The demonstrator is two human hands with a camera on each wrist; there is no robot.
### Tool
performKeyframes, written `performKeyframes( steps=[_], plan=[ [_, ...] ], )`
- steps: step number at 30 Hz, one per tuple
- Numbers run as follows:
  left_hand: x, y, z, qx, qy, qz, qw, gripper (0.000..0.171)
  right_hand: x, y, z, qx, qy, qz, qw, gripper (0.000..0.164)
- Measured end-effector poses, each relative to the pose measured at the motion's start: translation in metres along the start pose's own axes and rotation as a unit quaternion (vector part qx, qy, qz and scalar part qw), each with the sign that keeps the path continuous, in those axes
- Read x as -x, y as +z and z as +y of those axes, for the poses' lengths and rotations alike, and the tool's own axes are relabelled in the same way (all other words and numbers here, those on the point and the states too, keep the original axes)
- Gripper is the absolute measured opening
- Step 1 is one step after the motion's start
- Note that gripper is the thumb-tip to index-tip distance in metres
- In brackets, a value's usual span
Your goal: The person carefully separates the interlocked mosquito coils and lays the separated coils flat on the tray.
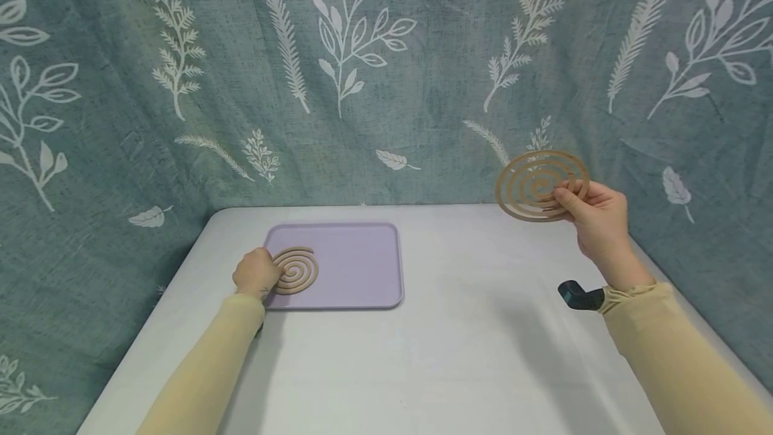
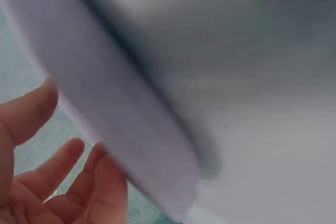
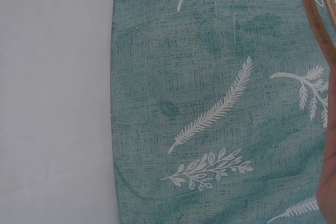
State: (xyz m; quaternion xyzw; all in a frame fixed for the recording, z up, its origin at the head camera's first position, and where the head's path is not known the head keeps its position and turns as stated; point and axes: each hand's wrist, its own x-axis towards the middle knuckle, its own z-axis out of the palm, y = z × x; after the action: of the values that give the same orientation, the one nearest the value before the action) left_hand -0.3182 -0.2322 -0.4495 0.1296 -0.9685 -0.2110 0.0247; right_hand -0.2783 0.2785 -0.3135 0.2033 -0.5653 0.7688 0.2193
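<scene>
Two brown spiral mosquito coils are in the head view. One mosquito coil (image 1: pixel 294 272) lies over the left part of a lilac tray (image 1: pixel 356 264). My left hand (image 1: pixel 256 272) pinches it at its left side. From the left wrist, the thumb and fingers of the left hand (image 2: pixel 63 166) reach past the tray's rim (image 2: pixel 105 103), which hides their tips and the coil. Raised at the right, my right hand (image 1: pixel 594 213) grips the other mosquito coil (image 1: pixel 542 186) by its right edge, thumb on the near face. The right wrist view catches a strip of that coil (image 3: pixel 315 17).
The tray rests on a white table (image 1: pixel 386 361) toward its far left. Behind the table hangs a green curtain (image 1: pixel 423 86) with white leaf prints. A dark strap-like piece (image 1: pixel 581 295) juts from the right wrist.
</scene>
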Motion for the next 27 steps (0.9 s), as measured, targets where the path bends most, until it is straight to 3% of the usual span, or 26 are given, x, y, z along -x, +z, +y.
performKeyframes(
  steps=[5, 9, 11, 13, 14, 16, 18, 23, 27],
  plan=[
    [0.009, -0.015, 0.002, 0.105, 0.027, 0.034, 0.9935, 0.043, -0.001, 0.0, 0.0, -0.014, -0.017, -0.018, 1.0, 0.018],
    [0.025, -0.025, 0.01, 0.2, 0.057, 0.094, 0.9735, 0.034, -0.003, 0.007, -0.002, -0.008, -0.054, -0.017, 0.998, 0.02],
    [0.033, -0.029, 0.012, 0.232, 0.068, 0.117, 0.9632, 0.03, -0.004, 0.016, -0.003, 0.057, -0.086, -0.007, 0.995, 0.014],
    [0.04, -0.031, 0.014, 0.253, 0.079, 0.136, 0.9544, 0.026, -0.005, 0.028, -0.003, 0.169, -0.132, -0.005, 0.977, 0.012],
    [0.043, -0.031, 0.014, 0.261, 0.084, 0.143, 0.9512, 0.024, -0.005, 0.034, -0.002, 0.231, -0.163, -0.006, 0.959, 0.011],
    [0.048, -0.032, 0.014, 0.27, 0.092, 0.152, 0.9462, 0.022, -0.006, 0.049, 0.001, 0.343, -0.229, -0.009, 0.911, 0.006],
    [0.053, -0.03, 0.014, 0.277, 0.098, 0.157, 0.943, 0.02, -0.007, 0.064, 0.008, 0.409, -0.297, -0.027, 0.863, 0.006],
    [0.062, -0.024, 0.013, 0.279, 0.098, 0.142, 0.9446, 0.019, -0.007, 0.099, 0.036, 0.473, -0.435, -0.099, 0.76, 0.006],
    [0.066, -0.02, 0.012, 0.277, 0.1, 0.132, 0.9464, 0.017, 0.0, 0.122, 0.063, 0.509, -0.495, -0.161, 0.685, 0.017]
  ],
)
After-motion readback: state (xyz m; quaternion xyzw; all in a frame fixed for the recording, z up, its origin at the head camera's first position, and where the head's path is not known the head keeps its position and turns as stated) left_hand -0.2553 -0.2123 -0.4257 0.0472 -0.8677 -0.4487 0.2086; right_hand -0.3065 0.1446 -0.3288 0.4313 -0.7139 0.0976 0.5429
